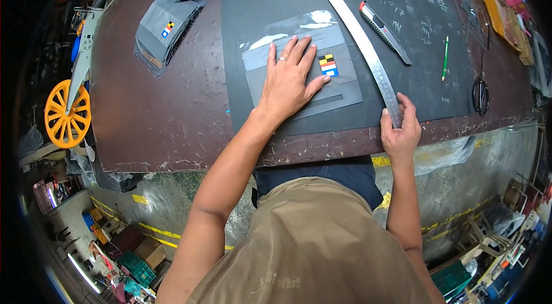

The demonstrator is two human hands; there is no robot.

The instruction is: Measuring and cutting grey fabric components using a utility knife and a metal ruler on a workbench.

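Note:
My left hand [290, 78] lies flat, fingers spread, on a grey fabric piece [345, 88] in clear plastic that carries a small multicoloured patch [328, 64]. The piece rests on a dark cutting mat [425, 79]. My right hand [399, 131] grips the near end of a long metal ruler [356, 31] that runs diagonally away across the mat. A utility knife [384, 32] lies just right of the ruler, untouched.
A stack of grey fabric pieces with a similar patch [164, 31] sits at the far left of the brown table [167, 125]. A green pen [445, 58] and black scissors [480, 94] lie on the right. An orange wheel [67, 113] stands off the table's left edge.

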